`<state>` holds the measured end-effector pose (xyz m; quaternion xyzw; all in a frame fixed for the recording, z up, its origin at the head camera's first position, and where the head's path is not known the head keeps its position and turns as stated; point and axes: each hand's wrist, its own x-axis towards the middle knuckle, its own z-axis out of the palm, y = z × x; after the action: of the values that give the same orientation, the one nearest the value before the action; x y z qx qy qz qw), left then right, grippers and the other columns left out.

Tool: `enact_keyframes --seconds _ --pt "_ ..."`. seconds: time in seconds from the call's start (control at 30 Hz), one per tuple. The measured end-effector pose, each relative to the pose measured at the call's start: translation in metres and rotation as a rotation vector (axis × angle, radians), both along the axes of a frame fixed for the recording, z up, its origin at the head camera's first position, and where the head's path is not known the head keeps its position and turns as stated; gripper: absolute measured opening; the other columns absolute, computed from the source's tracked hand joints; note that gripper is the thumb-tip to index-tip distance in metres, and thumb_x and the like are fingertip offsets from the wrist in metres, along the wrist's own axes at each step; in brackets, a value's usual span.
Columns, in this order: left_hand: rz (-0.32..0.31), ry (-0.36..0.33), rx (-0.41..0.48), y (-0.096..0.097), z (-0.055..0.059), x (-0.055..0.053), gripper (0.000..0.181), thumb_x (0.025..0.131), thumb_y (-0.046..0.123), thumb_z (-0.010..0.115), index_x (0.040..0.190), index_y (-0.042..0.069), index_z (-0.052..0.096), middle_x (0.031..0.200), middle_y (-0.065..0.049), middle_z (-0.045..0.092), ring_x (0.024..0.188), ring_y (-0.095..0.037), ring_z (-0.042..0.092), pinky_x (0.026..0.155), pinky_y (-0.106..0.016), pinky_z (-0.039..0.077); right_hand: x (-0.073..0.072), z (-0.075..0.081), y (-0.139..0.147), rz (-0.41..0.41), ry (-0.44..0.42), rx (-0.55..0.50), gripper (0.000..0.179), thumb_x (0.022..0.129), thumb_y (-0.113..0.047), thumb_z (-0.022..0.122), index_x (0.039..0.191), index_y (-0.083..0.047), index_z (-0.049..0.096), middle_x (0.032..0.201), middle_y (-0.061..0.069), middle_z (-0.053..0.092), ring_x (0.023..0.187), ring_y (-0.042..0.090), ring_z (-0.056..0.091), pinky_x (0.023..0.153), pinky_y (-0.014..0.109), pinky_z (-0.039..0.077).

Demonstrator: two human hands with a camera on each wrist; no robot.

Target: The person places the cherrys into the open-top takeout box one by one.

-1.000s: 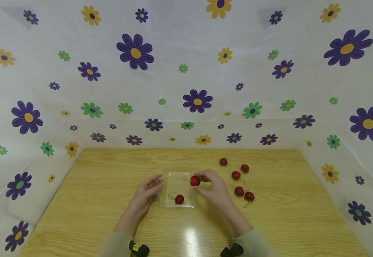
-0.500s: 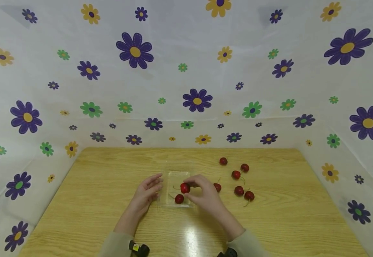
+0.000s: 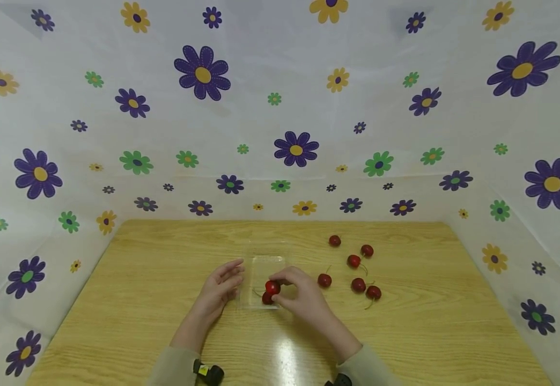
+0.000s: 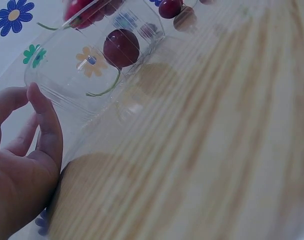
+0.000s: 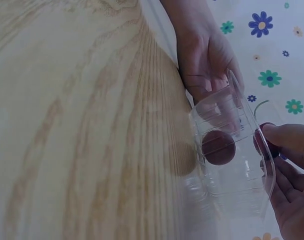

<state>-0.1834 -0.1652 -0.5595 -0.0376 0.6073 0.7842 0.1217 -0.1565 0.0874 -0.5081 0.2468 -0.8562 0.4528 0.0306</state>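
A clear plastic box [image 3: 267, 268] stands on the wooden table in front of me. One dark red cherry [image 4: 121, 47] with a green stem lies inside it. Between thumb and fingers, my right hand [image 3: 306, 300] pinches another cherry [image 3: 272, 287] over the box, partly covering the first one in the head view. In the right wrist view the held cherry [image 5: 265, 140] shows by the box's rim. My left hand [image 3: 221, 292] rests at the box's left side, fingers loosely bent, and in the left wrist view a fingertip [image 4: 34, 90] is at the rim.
Several loose cherries with stems lie right of the box, the nearest cherry [image 3: 325, 280] just beyond my right hand. The wooden table [image 3: 164, 257] ends at a white flowered cloth [image 3: 241, 123] behind and on both sides.
My right hand has carried its cherry left and toward me, from the box's right edge to above the cherry inside. A loose cherry behind that hand has come into view. The left hand stays put.
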Motion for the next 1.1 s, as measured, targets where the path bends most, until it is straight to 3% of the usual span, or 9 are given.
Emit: enact_keyframes --seconds 0.7,1.1 --pt "-0.004 0.002 -0.013 -0.0028 0.0013 -0.0008 0.054 0.105 -0.001 0.060 0.157 -0.004 0.044 0.122 0.004 0.063 0.095 -0.004 0.061 0.069 -0.017 0.055 -0.0021 0.0010 -0.0057 -0.012 0.029 0.141 0.036 0.086 -0.005 0.088 0.121 -0.007 0.077 0.118 0.004 0.076 0.107 0.022 0.072 0.096 0.043 0.060" --pt "-0.002 0.010 -0.019 -0.0012 0.0023 0.0000 0.054 0.104 -0.003 0.060 0.156 -0.004 0.045 0.123 0.003 0.062 0.096 -0.004 0.061 0.069 -0.017 0.054 -0.0014 0.0017 -0.0006 -0.030 -0.092 -0.024 0.033 0.090 -0.002 0.083 0.122 -0.003 0.075 0.121 0.008 0.075 0.110 0.025 0.072 0.099 0.041 0.061"
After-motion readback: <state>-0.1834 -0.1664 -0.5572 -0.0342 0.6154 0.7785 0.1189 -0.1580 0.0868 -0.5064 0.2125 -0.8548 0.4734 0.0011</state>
